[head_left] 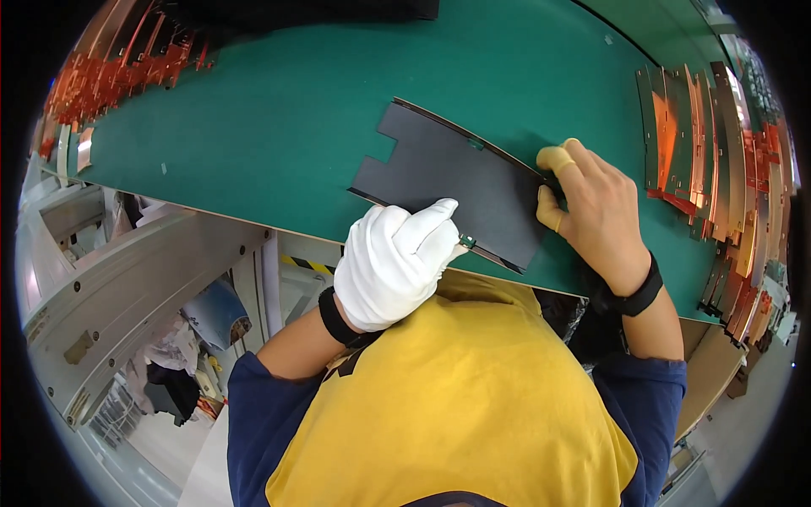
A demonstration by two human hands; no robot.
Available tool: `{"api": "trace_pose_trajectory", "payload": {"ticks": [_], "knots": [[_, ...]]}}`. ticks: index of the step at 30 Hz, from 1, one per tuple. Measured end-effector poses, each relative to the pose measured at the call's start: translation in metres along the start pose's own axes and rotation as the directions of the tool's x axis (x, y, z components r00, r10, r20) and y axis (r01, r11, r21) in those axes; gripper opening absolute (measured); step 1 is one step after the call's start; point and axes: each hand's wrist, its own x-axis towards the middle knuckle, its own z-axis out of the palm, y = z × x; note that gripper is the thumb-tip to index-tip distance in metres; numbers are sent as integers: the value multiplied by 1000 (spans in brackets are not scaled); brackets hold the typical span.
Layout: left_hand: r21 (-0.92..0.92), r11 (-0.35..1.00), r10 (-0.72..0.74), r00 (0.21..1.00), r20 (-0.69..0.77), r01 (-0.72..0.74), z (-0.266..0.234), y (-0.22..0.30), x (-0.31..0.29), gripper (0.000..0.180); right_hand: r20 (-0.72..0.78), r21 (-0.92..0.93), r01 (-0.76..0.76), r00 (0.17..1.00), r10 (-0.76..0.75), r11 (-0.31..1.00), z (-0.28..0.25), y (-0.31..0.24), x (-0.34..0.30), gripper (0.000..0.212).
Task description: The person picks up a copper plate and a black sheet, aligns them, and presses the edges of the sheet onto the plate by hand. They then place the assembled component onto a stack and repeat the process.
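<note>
A flat dark grey panel with folded edges and a notched left end is tilted over the green table. My left hand, in a white glove, is closed on the panel's near edge, with its fingers lying over the top face. At the far right corner of the panel, my right hand curls its thumb and fingers around the end. Yellow finger cots cover the thumb and fingertips that show. Black bands circle both wrists. The panel's underside and the left thumb's grip are hidden.
The green table spreads beyond the panel. Several thin metal panels with orange film stand at the right edge, and more orange-filmed pieces stand at the far left. A black object lies at the back. A grey metal frame is at the left.
</note>
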Motion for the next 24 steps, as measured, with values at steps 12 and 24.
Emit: {"api": "trace_pose_trajectory", "payload": {"ticks": [12, 24], "knots": [[-29, 999, 30, 997, -75, -32, 7, -5, -1, 18, 357, -16, 38, 934, -30, 999, 24, 1, 54, 13], [-124, 991, 28, 973, -228, -57, 16, -5, -7, 11, 435, -19, 13, 900, -3, 1000, 26, -29, 96, 13]]}}
